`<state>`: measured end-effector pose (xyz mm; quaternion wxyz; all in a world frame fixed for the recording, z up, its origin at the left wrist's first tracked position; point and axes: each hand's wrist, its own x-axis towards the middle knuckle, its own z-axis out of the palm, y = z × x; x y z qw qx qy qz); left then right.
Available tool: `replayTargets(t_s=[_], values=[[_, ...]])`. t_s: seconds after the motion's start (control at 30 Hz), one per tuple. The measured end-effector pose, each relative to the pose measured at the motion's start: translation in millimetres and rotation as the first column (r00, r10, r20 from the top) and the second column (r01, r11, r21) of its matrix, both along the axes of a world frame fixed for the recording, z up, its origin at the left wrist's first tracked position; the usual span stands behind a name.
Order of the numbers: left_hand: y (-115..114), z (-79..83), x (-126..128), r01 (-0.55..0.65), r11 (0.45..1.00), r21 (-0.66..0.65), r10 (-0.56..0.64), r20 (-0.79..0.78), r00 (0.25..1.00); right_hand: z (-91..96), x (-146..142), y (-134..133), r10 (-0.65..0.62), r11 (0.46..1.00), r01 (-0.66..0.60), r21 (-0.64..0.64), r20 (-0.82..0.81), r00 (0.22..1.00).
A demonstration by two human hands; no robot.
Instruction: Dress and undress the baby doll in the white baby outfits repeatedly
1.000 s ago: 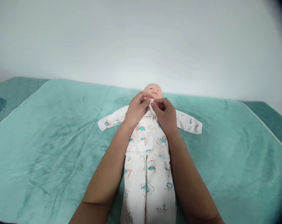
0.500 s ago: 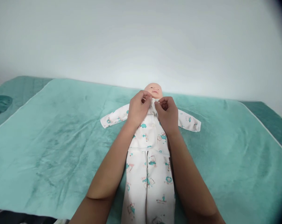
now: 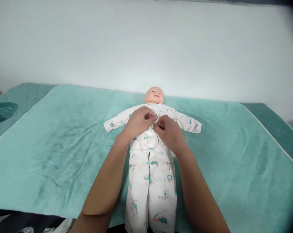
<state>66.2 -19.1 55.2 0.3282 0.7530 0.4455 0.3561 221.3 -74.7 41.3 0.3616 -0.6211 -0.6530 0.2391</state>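
plush teal blanket (image 3: pixel 63 145); smooth-headed doll (image 3: pixel 154 94), soft printed shirt (image 3: pixel 145 142); left hand (image 3: pixel 139 120), right hand (image 3: pixel 170 132) curled at its front, can't tell grip.

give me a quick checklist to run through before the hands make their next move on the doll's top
1. Doll face up on the green blanket: ok.
2. Sleeves spread out to either side: ok.
3. Left hand and right hand both at the front of the patterned top: ok.
4. Front opening fully in view: not ok, the hands cover part of it.
5. Firm grip on the fabric: cannot tell, the contact is too small to make out.
6. Trousers lying below the top, legs side by side: ok.
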Motion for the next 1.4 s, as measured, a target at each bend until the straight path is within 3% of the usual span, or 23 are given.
replayTargets(t_s=[0.2,0.3,0.47,0.63,0.83,1.03,1.23,1.33,1.4], values=[[-3,-5.1,-5,0.011,0.984,-0.175,0.02,0.177,0.984,-4.8,2,10,-0.036,0.999,0.037,0.019,-0.034,0.999],[-6,-6.6,-6,0.045,0.963,-0.267,0.035,0.286,0.958,-1.0,0,9,-0.059,0.998,0.059,0.006,0.076,0.995],[-6,-12.7,-3,0.016,0.955,-0.297,0.112,0.408,0.906,10.6,-5,5,-0.026,0.999,0.039,-0.037,0.3,0.954],[-4,-16.3,0,-0.009,0.957,-0.289,0.135,0.418,0.898,13.8,-5,3,-0.053,0.998,0.06,-0.007,0.369,0.928],[-3,-16.4,-1,-0.007,0.954,-0.299,0.138,0.419,0.898,15.8,-5,0,0.009,0.997,-0.028,0.07,0.262,0.965],[-3,-17.4,0,-0.054,0.954,-0.294,0.173,0.396,0.902,9.7,-10,3,-0.051,0.998,0.036,0.054,0.31,0.949],[-2,-17.3,0,-0.05,0.952,-0.302,0.177,0.412,0.894,6.0,4,10,0.019,1.0,-0.02,0.009,0.128,0.992],[-3,-17.1,0,-0.049,0.954,-0.296,0.172,0.405,0.898,3.5,16,13,0.103,0.988,-0.125,-0.088,-0.214,0.971],[-4,-15.9,1,-0.035,0.955,-0.294,0.16,0.411,0.897,0.1,21,16,0.126,0.976,-0.192,-0.102,-0.456,0.881]])
